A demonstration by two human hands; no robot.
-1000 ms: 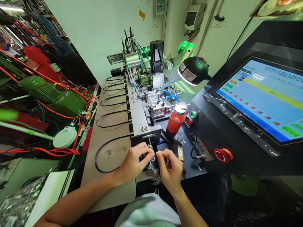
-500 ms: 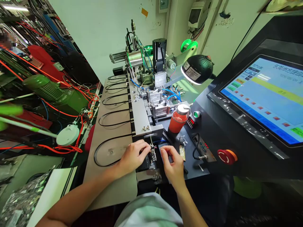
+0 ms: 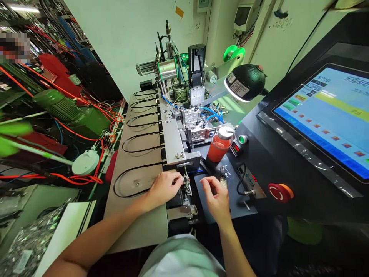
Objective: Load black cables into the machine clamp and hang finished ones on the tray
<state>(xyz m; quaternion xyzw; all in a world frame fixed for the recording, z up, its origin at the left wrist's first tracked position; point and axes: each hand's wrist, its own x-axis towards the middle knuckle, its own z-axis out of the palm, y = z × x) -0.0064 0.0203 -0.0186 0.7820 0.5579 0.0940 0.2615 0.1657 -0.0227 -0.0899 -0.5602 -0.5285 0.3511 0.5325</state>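
Observation:
My left hand (image 3: 166, 186) is closed, thumb and forefinger pinched at the left side of a small metal clamp fixture (image 3: 188, 185). The nearest black cable (image 3: 115, 184) loops over the beige plate and runs in under this hand, toward its fingertips; the cable's tip is hidden there. My right hand (image 3: 217, 197) hovers to the right of the fixture, apart from it, above the dark machine top. Its fingers are curled and the thumb meets the forefinger; anything between them is too small to make out.
More black cable loops lie along the beige plate (image 3: 138, 215). Beyond my right hand are a jar of red liquid (image 3: 217, 148), a black lamp (image 3: 245, 82), a red emergency stop button (image 3: 280, 192) and a touchscreen (image 3: 331, 115). Metal cylinders (image 3: 198, 129) stand ahead.
My right hand has shifted slightly right, away from the fixture. My left hand stays at the fixture. The whole view has turned slightly to the left.

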